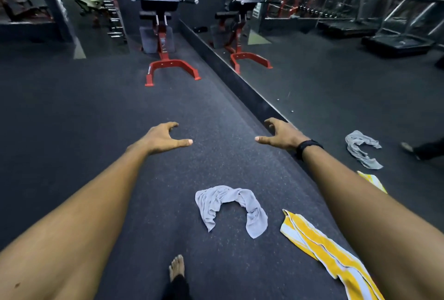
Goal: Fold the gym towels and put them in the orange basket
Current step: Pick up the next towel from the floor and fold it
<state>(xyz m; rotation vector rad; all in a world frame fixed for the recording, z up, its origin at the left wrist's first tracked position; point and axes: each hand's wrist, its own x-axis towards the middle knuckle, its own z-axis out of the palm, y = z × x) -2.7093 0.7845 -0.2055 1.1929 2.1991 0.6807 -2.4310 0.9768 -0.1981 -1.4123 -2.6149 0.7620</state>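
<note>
Step in hand: approach, before any pick-up. No towel is folded and none is held.

Hands. The left hand (pixel 163 137) and the right hand (pixel 280 134) are stretched forward above the floor (pixel 72 119), well apart from each other. Both are released: fingers loosely curved, thumbs pointing inward, nothing in either grasp. A black band (pixel 308 147) sits on the right wrist.

Task items. The grey towel (pixel 229 206) lies crumpled in an arch shape on the floor, between the two forearms and nearer the person than the hands. The yellow-and-white striped towel (pixel 324 249) lies just beside it on the right, stretched out along the floor and partly hidden under the right forearm. Both lie near the base of the wall mirror (pixel 336 88), which runs along the right side of the floor; the mirror repeats both towels. The orange basket is not in view.

Surroundings. A red-framed hyperextension bench (pixel 165 35) stands at the far end of the floor beside the mirror. A bare foot (pixel 177 267) shows at the near edge.

Next move, as judged: lower both hands to the grey towel, pinch two corners, lift and shake it flat before the first fold. The basket must be located before placement.
</note>
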